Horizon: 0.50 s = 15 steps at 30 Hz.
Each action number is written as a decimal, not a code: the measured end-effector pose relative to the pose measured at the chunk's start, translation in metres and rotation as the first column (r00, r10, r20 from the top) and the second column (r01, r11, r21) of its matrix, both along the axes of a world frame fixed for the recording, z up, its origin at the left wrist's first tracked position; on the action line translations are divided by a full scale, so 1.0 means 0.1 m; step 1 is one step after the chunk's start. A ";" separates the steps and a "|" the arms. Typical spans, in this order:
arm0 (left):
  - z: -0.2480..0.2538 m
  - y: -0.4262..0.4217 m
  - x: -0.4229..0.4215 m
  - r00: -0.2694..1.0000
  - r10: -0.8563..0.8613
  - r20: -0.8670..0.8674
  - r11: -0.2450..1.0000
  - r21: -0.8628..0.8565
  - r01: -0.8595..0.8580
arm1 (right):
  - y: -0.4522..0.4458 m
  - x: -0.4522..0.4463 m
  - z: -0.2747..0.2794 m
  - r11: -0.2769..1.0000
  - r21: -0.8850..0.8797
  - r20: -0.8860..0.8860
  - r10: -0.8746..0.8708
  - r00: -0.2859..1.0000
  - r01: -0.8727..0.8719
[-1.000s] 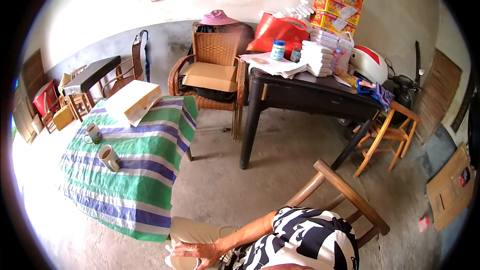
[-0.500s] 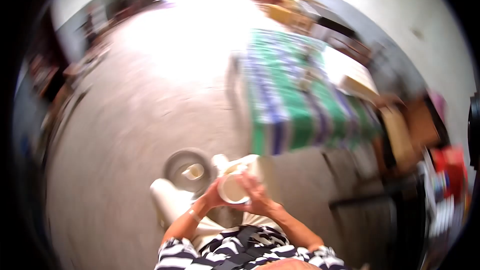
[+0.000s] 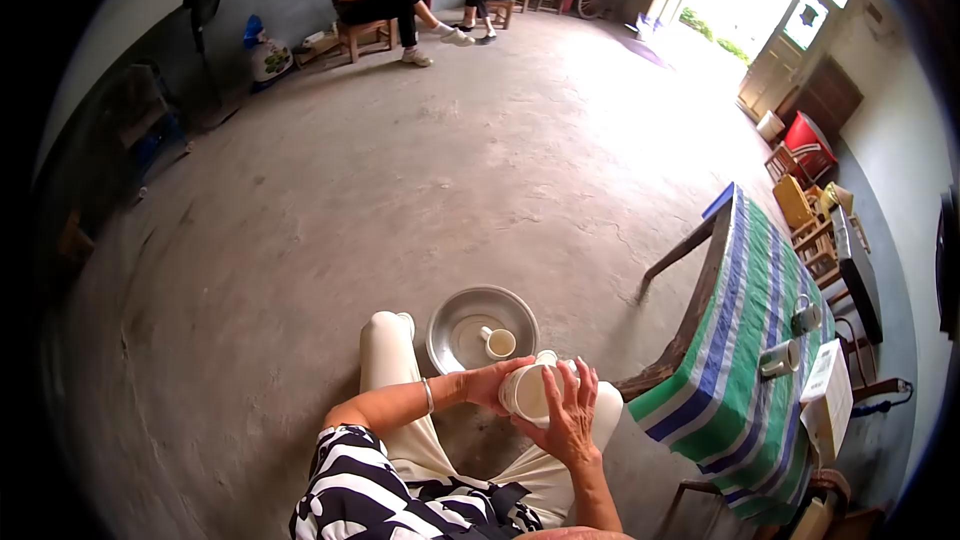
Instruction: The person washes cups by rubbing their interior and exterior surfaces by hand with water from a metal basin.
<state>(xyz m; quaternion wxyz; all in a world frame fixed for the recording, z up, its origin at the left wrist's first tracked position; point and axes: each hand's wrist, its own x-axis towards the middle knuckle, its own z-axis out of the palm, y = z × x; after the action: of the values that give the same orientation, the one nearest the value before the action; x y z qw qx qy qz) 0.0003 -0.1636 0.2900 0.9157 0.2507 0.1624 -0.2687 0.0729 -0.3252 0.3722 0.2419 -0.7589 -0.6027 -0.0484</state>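
A white cup (image 3: 524,396) is held over my lap, its round mouth tipped up toward me. My left hand (image 3: 488,386) is wrapped around its left side. My right hand (image 3: 568,408) grips the opposite side, thumb below and fingers bent across the rim. Just beyond my knees, a round metal basin (image 3: 449,317) rests on the floor. Inside the basin stands a cream mug (image 3: 500,344) with its handle to the left. A small pale object at the basin's near right edge is partly hidden behind the held cup.
To the right is a table with a green, blue and white striped cloth (image 3: 722,360), bearing two metal-looking mugs (image 3: 779,359) and a white box (image 3: 826,395). Two people (image 3: 375,0) sit on chairs at the far wall. A standing fan (image 3: 205,0) is at left.
My view has swung left, so the table sits farther right and the seated people show. Both hands stay on the cup, and the blur has cleared.
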 end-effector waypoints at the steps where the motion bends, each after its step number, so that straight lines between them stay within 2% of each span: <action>1: 0.09 0.01 -0.02 0.998 0.063 -0.025 0.998 0.034 -0.062 | 0.08 0.04 0.02 0.998 0.016 0.012 0.068 0.998 -0.068; 2: -0.05 0.10 -0.01 0.997 0.004 0.080 1.000 0.011 -0.005 | 0.17 0.07 -0.04 0.991 0.021 -0.031 0.132 0.991 -0.132; 3: -0.18 0.12 -0.04 0.997 0.011 0.072 1.000 0.005 -0.011 | 0.24 0.10 -0.06 0.990 0.016 -0.040 0.138 0.990 -0.137; 5: -0.08 0.16 -0.06 0.988 0.155 0.002 0.987 -0.044 -0.155 | 0.39 0.15 -0.05 0.977 -0.017 -0.066 0.213 0.975 -0.215; 6: -0.32 0.25 -0.07 0.987 0.155 0.042 0.985 -0.079 -0.152 | 0.46 0.15 -0.02 0.971 -0.034 -0.071 0.232 0.970 -0.235; 7: -0.36 0.30 -0.11 0.987 0.159 0.038 0.984 -0.081 -0.156 | 0.55 0.16 -0.05 0.970 -0.036 -0.076 0.236 0.969 -0.239; 9: -0.33 0.36 -0.16 0.957 0.285 0.050 0.956 -0.086 -0.280 | 0.70 0.18 -0.15 0.965 0.011 -0.114 0.262 0.958 -0.263; 11: -0.28 0.42 -0.17 0.945 0.324 0.049 0.944 -0.076 -0.320 | 0.83 0.16 -0.23 0.965 0.032 -0.121 0.261 0.958 -0.259; 13: -0.25 0.49 -0.22 0.894 0.419 0.159 0.893 0.106 -0.437 | 0.99 0.12 -0.38 0.972 0.125 -0.194 0.223 0.955 -0.201; 15: -0.37 0.56 -0.23 0.871 0.462 0.168 0.869 0.113 -0.482 | 1.11 0.09 -0.48 0.966 0.194 -0.233 0.215 0.948 -0.172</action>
<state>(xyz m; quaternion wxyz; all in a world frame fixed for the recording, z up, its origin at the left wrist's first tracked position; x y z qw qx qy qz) -0.0228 -0.1074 0.2531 0.9407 0.2899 0.1761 -0.0055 0.0822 -0.2143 0.3239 0.3842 -0.6722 -0.6325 0.0208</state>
